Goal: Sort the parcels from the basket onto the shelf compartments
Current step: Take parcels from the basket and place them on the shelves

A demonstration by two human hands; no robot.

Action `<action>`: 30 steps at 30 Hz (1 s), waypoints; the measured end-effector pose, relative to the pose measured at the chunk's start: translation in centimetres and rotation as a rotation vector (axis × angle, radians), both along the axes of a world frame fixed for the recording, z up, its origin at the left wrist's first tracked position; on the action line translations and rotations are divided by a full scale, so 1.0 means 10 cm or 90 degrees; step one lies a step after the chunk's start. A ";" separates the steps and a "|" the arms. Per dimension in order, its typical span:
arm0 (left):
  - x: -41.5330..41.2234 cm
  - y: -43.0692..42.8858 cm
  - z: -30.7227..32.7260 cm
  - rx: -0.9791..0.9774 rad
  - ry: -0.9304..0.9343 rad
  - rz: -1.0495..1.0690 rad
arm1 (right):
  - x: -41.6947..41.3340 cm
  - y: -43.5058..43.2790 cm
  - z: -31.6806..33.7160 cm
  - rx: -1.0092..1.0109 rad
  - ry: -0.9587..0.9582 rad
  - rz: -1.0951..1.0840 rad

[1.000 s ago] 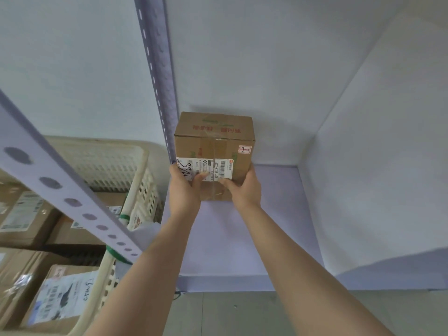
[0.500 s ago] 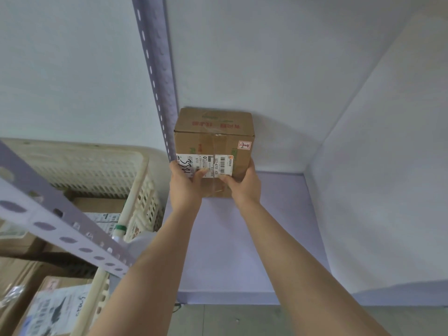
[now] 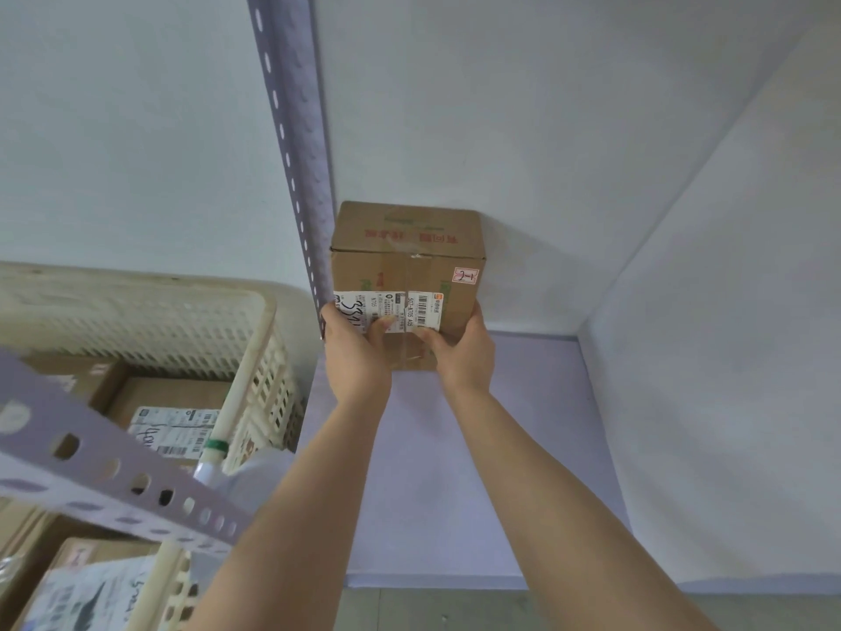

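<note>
A brown cardboard parcel point(image 3: 406, 261) with a white shipping label and a small pink tag stands at the back left of a lilac shelf compartment point(image 3: 523, 430), close to the rear wall. My left hand point(image 3: 357, 352) grips its lower left side, thumb across the label. My right hand point(image 3: 462, 350) grips the lower right corner. The cream plastic basket point(image 3: 255, 357) sits to the left, with several more labelled cardboard parcels point(image 3: 177, 416) inside it.
A perforated lilac shelf upright point(image 3: 296, 143) rises just left of the parcel. A slanted perforated shelf rail point(image 3: 113, 485) crosses the lower left over the basket. White walls close the compartment at the back and right point(image 3: 710, 311). Grey floor shows below the shelf's front edge.
Both hands have pushed the parcel a little further back toward the rear wall. The view has tilted, so the slanted rail sits lower in the frame.
</note>
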State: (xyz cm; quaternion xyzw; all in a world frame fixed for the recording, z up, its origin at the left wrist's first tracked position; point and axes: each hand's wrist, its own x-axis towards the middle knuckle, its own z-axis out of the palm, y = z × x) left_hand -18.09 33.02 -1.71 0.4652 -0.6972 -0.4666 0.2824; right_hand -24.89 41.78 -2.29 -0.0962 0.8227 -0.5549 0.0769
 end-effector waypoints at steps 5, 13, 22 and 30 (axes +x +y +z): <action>-0.04 -0.02 -0.06 -0.017 -0.004 0.007 | 0.00 0.00 -0.02 0.003 0.012 0.003; -0.01 0.00 -0.11 0.056 0.045 -0.028 | -0.03 0.02 0.00 -0.028 -0.052 0.061; 0.12 0.22 0.18 0.051 -0.121 -0.047 | 0.14 0.35 0.10 0.067 -0.086 0.070; 0.72 0.59 0.55 -0.190 -0.472 -0.322 | 0.68 0.84 0.52 0.522 0.036 0.290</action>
